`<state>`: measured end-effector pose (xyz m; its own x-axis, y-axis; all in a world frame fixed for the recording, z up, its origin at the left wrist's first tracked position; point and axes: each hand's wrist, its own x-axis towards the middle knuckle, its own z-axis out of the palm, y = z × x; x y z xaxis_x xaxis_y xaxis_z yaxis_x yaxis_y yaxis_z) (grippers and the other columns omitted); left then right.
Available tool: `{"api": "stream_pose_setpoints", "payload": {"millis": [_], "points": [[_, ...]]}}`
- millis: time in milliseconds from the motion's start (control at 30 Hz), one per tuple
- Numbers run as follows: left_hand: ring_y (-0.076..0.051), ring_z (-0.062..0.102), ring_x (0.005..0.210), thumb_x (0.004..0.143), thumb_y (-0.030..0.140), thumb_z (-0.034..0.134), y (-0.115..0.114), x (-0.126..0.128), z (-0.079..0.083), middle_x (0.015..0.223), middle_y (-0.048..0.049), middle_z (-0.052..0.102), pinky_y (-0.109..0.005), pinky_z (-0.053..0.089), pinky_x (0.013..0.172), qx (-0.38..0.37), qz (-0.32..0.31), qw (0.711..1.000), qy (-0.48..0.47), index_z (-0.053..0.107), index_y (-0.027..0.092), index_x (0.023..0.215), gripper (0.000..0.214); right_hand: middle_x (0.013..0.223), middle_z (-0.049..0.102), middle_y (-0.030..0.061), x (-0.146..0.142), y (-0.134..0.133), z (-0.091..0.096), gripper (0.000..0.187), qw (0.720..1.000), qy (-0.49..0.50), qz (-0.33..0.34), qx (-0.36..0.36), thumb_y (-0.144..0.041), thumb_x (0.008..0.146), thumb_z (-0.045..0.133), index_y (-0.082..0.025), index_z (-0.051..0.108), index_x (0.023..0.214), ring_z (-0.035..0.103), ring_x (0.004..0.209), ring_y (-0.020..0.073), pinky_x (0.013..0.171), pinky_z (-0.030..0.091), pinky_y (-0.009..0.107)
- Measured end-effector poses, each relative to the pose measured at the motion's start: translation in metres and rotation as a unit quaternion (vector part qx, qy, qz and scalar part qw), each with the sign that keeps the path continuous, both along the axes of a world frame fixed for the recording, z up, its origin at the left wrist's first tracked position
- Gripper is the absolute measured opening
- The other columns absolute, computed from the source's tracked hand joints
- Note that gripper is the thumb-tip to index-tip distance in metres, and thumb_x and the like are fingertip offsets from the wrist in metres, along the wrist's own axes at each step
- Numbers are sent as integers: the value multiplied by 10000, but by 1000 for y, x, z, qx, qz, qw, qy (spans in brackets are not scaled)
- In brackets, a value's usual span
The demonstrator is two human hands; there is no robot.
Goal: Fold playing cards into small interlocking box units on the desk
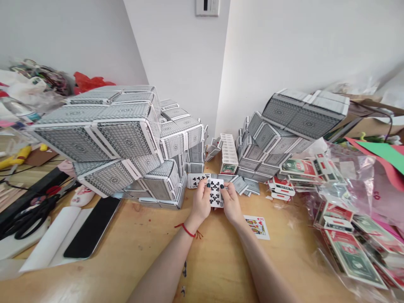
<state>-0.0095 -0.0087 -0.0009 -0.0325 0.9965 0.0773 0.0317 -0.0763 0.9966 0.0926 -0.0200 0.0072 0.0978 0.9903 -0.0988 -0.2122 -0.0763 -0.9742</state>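
Both my hands grip one playing card (216,194), a ten of clubs facing me, above the wooden table. My left hand (201,201) pinches its left edge with the thumb on the face. On the right edge sits the thumb of my right hand (231,203); the fingers behind the card are hidden. Just beyond lies a face-up clubs card (196,179), partly covered by my left hand. Face-down grey-backed cards (240,184) spread behind my right hand. A king of hearts (259,227) lies face up beside my right wrist.
Tall stacks of grey-patterned card blocks stand left (126,143) and right (268,139). Between them is a row of card boxes (229,158). Red and green card boxes (350,256) in plastic lie at right. A black phone (93,227) and black scissors (34,214) are at left.
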Motion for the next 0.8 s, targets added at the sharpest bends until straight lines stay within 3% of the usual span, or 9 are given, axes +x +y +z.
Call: {"api": "stream_pose_setpoints", "payload": {"millis": [400,633,800], "points": [[-103,435,516,768,185,375,0,7,7,632,24,489,-207,374,489,-62,-21,996,-68,491,201,976,238,502,445,-95,3,-1,5,158,1000,-7,-7,-16,-290,749,435,-244,415,898,372,327,88,312,306,198],[-109,459,620,747,146,374,-1,5,13,697,8,505,-209,393,595,-34,-10,999,-35,505,181,893,199,496,436,-84,5,1,6,74,1000,-7,-28,10,-234,729,447,-238,444,802,400,389,95,379,355,200],[-116,452,635,749,163,359,-4,5,15,717,-5,497,-209,383,581,-12,4,999,-30,501,187,799,153,499,444,-75,3,1,1,67,998,56,-7,-15,-251,712,476,-236,466,777,398,369,95,332,326,197]]}}
